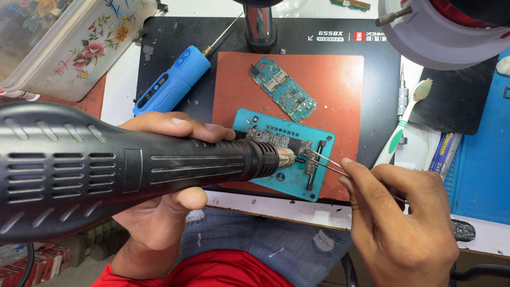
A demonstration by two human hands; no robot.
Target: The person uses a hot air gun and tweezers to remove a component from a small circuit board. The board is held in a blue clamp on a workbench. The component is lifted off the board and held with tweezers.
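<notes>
item: board, small bare circuit board, sitting clamped in a teal holder on the red mat. judged thin, light, stiff and fragile, with tiny parts that look easy to knock loose; best taken by its edges only.

item: hot-air gun, black, ribbed, bulky. the left hand is wrapping it, fingers over the top and thumb under, squeezing the barrel. its metal nozzle is pointing at the board's right end, just above it. nozzle judged hot; hold by the ribbed grip.

item: tweezers, thin, steel. the right hand is pinching them between thumb and fingers, tips resting at the board's right end, beside the nozzle. whether the tips are gripping a part is too small to tell.

around the holder: a second teal board lying loose on the mat above it; a blue power screwdriver up-left of it; a toothbrush to its right; a flowered plastic box far up-left; a blue mat far right.
</notes>
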